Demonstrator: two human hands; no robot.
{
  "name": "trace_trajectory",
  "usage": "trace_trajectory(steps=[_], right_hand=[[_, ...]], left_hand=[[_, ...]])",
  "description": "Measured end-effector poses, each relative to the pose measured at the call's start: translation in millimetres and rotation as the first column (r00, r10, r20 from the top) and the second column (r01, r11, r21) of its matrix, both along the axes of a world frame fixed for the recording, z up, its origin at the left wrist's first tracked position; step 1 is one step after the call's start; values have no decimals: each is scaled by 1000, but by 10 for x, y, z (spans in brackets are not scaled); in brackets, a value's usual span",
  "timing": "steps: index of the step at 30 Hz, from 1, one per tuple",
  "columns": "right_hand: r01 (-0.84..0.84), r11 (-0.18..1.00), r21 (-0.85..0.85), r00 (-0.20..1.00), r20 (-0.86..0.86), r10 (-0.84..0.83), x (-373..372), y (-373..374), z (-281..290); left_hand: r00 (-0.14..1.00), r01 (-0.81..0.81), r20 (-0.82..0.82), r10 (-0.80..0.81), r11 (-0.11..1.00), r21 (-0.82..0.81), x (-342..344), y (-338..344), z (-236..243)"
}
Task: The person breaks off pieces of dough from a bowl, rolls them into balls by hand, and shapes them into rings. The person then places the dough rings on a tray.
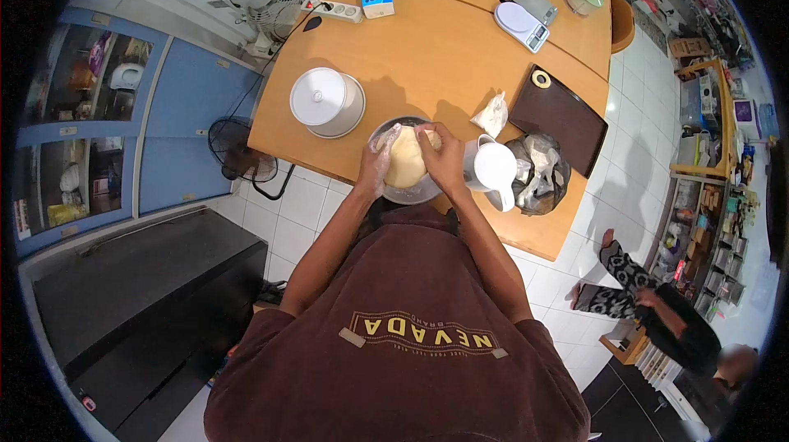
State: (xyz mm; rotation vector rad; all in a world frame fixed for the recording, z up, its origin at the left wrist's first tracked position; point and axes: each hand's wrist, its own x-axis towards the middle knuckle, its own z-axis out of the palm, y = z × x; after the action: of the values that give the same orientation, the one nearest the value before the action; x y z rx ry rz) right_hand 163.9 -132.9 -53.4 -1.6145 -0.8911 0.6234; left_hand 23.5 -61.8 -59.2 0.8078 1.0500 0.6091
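Both our hands are closed on one pale lump of dough (406, 161), held over a round metal bowl (413, 195) at the near edge of the wooden table (427, 55). Our left hand (376, 162), in thin clear plastic, cups its left side; our right hand (445, 154) grips its upper right, thumb on top. The dough covers much of the bowl's opening, and we cannot tell whether it rests on the bottom.

Just right of the bowl stands a white pitcher (494, 167), its top covered, so its contents are hidden from us. Beside it, a dark plastic bag (557, 195) gapes around clear and whitish wrappings. Beyond the pitcher we see a small clear bag (492, 115) with something white inside.

On our left, a white round container (319, 97) has its knobbed lid on. The dark tray (563, 123) to the right bears a roll of tape (540, 78) in its far corner. Farther off, a tissue box (377, 4) shows one white tissue poking out.
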Motion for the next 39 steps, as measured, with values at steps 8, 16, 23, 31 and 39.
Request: trace_trajectory(steps=[8, 16, 23, 31, 39], right_hand=[[180, 973, -146, 980, 118, -163, -51, 46, -11], [293, 952, -89, 941, 202, -270, -66, 131, -105], [337, 935, -109, 934, 166, -318, -59, 251, -190], [416, 895, -159, 907, 141, -397, -4, 204, -157], [174, 979, -105, 985, 11, -173, 65, 77, 93]], left_hand=[[982, -173, -89, 168, 984, -48, 75, -94, 28], [936, -351, -9, 351, 936, -28, 87, -262, -12], [923, -385, -19, 385, 923, 6, 44, -311, -26], [914, -405, 22, 405, 913, 48, 36, -358, -21], [893, 164, 449, -18, 943, -289, -256, -83, 320]])
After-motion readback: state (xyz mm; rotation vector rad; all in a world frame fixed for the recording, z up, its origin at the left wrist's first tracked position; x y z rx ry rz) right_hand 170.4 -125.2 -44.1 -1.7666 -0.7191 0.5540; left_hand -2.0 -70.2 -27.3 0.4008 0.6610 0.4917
